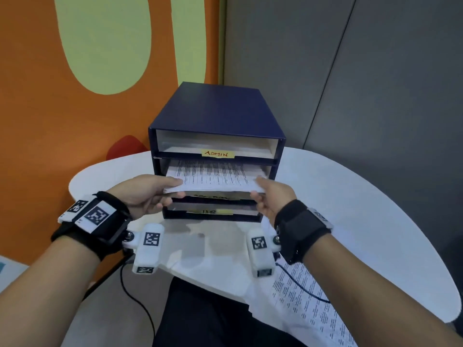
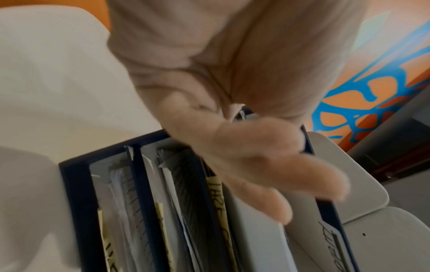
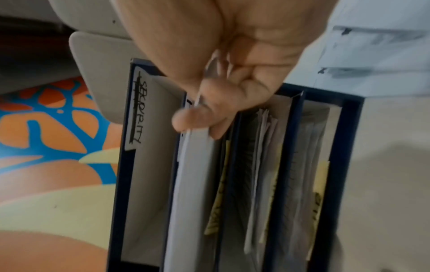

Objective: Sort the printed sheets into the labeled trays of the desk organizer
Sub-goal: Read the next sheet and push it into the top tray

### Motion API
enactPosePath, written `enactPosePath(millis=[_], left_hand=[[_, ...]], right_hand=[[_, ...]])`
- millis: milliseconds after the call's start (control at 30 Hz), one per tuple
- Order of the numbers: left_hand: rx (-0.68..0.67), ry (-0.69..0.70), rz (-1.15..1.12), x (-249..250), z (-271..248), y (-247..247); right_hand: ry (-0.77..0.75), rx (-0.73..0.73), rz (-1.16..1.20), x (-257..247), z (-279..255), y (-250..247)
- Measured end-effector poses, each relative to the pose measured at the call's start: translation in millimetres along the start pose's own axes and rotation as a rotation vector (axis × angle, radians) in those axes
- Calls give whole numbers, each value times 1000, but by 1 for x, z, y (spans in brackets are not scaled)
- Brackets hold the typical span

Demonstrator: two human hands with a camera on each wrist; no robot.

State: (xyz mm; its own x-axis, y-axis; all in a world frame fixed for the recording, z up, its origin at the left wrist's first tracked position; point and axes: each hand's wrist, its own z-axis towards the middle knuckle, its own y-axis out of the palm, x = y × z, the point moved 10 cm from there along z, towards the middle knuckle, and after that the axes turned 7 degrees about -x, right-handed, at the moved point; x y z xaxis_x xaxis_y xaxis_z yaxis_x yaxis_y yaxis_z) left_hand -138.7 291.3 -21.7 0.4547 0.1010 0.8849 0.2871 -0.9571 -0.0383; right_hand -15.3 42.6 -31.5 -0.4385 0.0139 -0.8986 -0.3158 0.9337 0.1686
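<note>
A dark blue desk organizer (image 1: 215, 113) stands on the white table, its top tray marked by a yellow ADMIN label (image 1: 217, 154). A printed sheet (image 1: 213, 177) lies half inside the second tray, sticking out towards me. My left hand (image 1: 175, 189) pinches its left edge, thumb on top and fingers below. My right hand (image 1: 256, 190) pinches the right edge the same way. In the right wrist view the right hand (image 3: 197, 119) clamps the thin sheet (image 3: 193, 174) in front of the organizer (image 3: 344, 147). The left hand (image 2: 267, 184) shows blurred. The sheet partly hides the lower labels.
More printed sheets (image 1: 310, 304) lie on the round white table (image 1: 350, 196) near its front right edge. A black cable (image 1: 140, 304) hangs below the table on the left. An orange and green wall and a grey partition stand close behind the organizer.
</note>
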Motion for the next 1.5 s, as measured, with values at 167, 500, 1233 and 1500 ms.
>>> enactPosePath(millis=[167,500,1233,1500], left_hand=[[77,1,14,3,8,-13],[-71,252,-435,21,6,7],[-220,317,-184,42,-15,153],[-195,66,586,-28,41,255]], right_hand=[[37,36,-26,2,5,11],[-84,-54,346,-4,19,43],[-238,277,258,-18,-27,-209],[-7,354,-468,51,-37,-303]])
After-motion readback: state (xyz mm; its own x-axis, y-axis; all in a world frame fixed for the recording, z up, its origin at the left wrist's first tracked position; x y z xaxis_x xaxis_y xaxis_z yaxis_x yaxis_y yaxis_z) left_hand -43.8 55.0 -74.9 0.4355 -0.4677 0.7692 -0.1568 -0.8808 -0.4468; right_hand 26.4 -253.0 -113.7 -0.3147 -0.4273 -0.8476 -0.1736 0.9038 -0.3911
